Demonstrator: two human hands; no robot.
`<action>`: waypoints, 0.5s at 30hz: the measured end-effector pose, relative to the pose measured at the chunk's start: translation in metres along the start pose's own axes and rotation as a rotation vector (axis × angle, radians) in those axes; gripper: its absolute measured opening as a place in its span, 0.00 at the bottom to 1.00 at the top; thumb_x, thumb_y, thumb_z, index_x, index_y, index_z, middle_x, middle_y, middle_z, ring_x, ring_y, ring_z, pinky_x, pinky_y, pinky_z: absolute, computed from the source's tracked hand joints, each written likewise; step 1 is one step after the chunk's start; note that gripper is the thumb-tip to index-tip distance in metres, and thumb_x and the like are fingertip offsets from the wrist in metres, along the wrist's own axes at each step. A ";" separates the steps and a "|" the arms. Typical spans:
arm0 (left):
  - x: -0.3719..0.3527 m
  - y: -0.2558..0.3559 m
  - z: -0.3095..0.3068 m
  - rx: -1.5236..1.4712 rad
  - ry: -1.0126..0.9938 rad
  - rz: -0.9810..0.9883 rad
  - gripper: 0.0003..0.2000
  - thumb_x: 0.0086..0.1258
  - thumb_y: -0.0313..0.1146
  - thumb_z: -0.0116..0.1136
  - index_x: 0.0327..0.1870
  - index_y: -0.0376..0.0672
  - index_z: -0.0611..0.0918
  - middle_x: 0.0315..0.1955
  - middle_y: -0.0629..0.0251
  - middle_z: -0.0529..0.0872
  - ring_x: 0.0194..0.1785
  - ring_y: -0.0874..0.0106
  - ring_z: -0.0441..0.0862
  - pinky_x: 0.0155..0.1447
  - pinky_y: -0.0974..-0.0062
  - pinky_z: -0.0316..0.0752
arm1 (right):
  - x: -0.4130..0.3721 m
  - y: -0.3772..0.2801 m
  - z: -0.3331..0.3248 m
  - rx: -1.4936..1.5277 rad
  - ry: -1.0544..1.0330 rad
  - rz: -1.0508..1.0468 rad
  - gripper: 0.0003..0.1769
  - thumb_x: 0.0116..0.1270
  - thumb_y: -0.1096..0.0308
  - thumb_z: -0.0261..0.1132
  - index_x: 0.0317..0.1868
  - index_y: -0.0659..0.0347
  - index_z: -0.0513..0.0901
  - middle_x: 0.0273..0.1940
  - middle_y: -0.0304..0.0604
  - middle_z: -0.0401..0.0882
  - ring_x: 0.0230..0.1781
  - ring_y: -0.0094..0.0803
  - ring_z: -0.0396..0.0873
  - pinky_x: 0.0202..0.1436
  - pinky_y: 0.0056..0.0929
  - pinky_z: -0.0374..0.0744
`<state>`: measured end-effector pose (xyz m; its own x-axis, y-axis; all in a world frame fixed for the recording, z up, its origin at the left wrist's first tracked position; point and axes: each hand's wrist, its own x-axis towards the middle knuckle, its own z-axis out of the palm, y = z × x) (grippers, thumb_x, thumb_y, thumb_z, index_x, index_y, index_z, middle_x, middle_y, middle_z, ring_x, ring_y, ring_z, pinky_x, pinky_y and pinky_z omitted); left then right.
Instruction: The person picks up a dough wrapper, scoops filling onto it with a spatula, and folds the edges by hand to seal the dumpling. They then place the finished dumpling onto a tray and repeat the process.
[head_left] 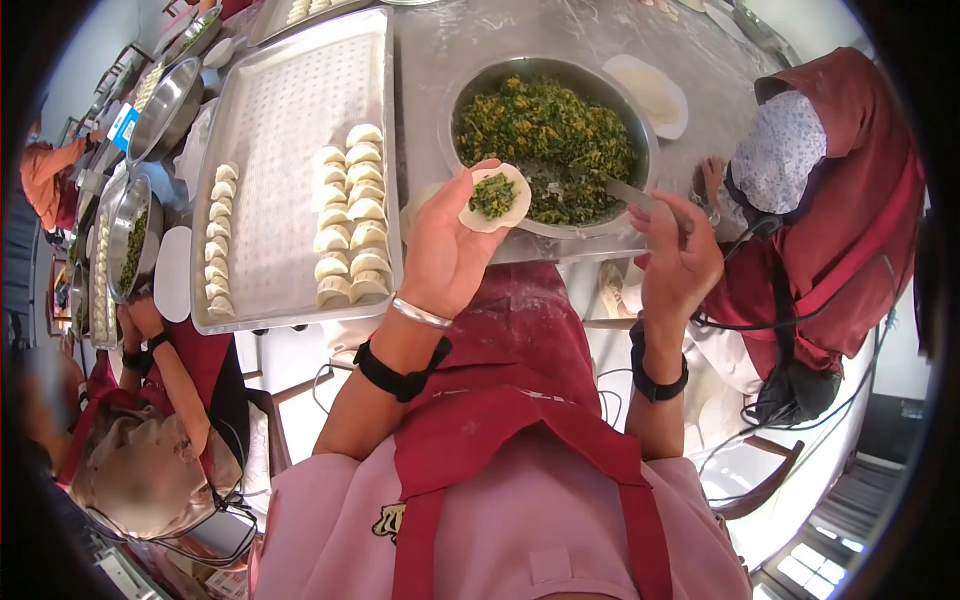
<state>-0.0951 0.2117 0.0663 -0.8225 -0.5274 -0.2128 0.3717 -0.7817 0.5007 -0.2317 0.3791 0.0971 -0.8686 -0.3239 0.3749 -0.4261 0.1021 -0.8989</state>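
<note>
My left hand (445, 240) holds a round dumpling wrapper (515, 208) on its fingers, at the near left rim of a metal bowl (642, 150). A small heap of green and yellow filling (492, 196) sits on the wrapper. My right hand (680, 245) grips a flat metal spatula (630, 193), whose blade points left over the bowl's right edge. Chopped green and yellow filling (545, 120) fills much of the bowl, with some bare metal showing near the middle. Left of the bowl lies a perforated metal tray (275, 130) bearing rows of folded dumplings (350, 215).
A white sheet with wrappers (650, 95) lies behind the bowl on the right. Close on my right is a person in a red apron (830, 270). Another person's hands (140, 320) are at the left, near more bowls of filling (135, 240).
</note>
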 end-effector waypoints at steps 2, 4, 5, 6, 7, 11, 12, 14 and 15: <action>-0.002 -0.001 -0.001 -0.001 -0.023 -0.019 0.23 0.84 0.44 0.41 0.66 0.33 0.70 0.62 0.55 0.76 0.67 0.62 0.73 0.73 0.62 0.67 | -0.002 -0.010 -0.001 0.199 -0.007 0.112 0.10 0.73 0.75 0.60 0.47 0.76 0.80 0.39 0.52 0.85 0.38 0.41 0.88 0.42 0.31 0.87; -0.002 -0.002 0.000 -0.007 -0.047 -0.039 0.23 0.84 0.44 0.40 0.67 0.34 0.70 0.63 0.55 0.76 0.67 0.62 0.73 0.73 0.62 0.67 | -0.002 -0.015 -0.004 0.371 -0.040 0.239 0.11 0.73 0.75 0.60 0.48 0.76 0.79 0.39 0.53 0.85 0.38 0.44 0.88 0.41 0.32 0.88; -0.003 -0.002 0.000 -0.015 -0.055 -0.049 0.23 0.84 0.44 0.40 0.67 0.34 0.70 0.63 0.55 0.76 0.67 0.62 0.73 0.73 0.62 0.67 | -0.002 -0.012 -0.005 0.451 -0.070 0.271 0.11 0.73 0.75 0.60 0.49 0.76 0.79 0.40 0.52 0.84 0.38 0.45 0.88 0.41 0.32 0.88; -0.002 -0.002 0.001 -0.022 -0.065 -0.057 0.23 0.84 0.45 0.39 0.67 0.34 0.70 0.63 0.54 0.76 0.67 0.62 0.73 0.73 0.62 0.67 | 0.000 -0.005 -0.004 0.533 -0.100 0.301 0.12 0.73 0.74 0.60 0.50 0.76 0.78 0.41 0.52 0.84 0.37 0.46 0.88 0.40 0.33 0.88; -0.003 -0.001 0.002 -0.029 -0.079 -0.065 0.23 0.84 0.44 0.39 0.67 0.34 0.70 0.63 0.54 0.76 0.68 0.62 0.73 0.73 0.62 0.67 | 0.001 0.002 -0.003 0.614 -0.131 0.332 0.12 0.73 0.74 0.60 0.50 0.76 0.78 0.41 0.52 0.84 0.37 0.47 0.88 0.40 0.33 0.89; -0.007 0.002 0.003 -0.032 -0.119 -0.087 0.23 0.85 0.44 0.37 0.67 0.34 0.69 0.63 0.54 0.76 0.68 0.61 0.72 0.74 0.61 0.67 | 0.002 0.017 0.009 0.689 -0.215 0.455 0.12 0.73 0.73 0.60 0.50 0.75 0.78 0.42 0.52 0.83 0.36 0.48 0.88 0.39 0.34 0.90; -0.008 0.003 0.004 -0.026 -0.129 -0.087 0.23 0.85 0.44 0.37 0.68 0.34 0.69 0.63 0.54 0.76 0.68 0.61 0.72 0.74 0.61 0.67 | 0.002 0.022 0.012 0.685 -0.231 0.470 0.12 0.73 0.73 0.60 0.50 0.75 0.78 0.42 0.52 0.83 0.36 0.48 0.88 0.39 0.35 0.90; -0.010 0.005 0.006 -0.020 -0.109 -0.083 0.23 0.85 0.44 0.37 0.67 0.33 0.69 0.63 0.54 0.76 0.68 0.62 0.73 0.73 0.61 0.67 | 0.001 0.024 0.012 0.692 -0.230 0.458 0.12 0.73 0.72 0.61 0.49 0.75 0.79 0.42 0.53 0.84 0.36 0.47 0.88 0.39 0.34 0.90; -0.009 0.005 0.005 -0.017 -0.099 -0.079 0.23 0.85 0.44 0.37 0.67 0.33 0.69 0.62 0.54 0.76 0.67 0.62 0.73 0.73 0.62 0.67 | 0.002 0.024 0.011 0.704 -0.213 0.430 0.12 0.73 0.72 0.61 0.49 0.74 0.79 0.41 0.53 0.84 0.36 0.47 0.89 0.39 0.33 0.90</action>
<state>-0.0877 0.2143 0.0754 -0.8879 -0.4288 -0.1667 0.3102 -0.8256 0.4714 -0.2409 0.3709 0.0741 -0.8226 -0.5684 -0.0183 0.2479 -0.3294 -0.9111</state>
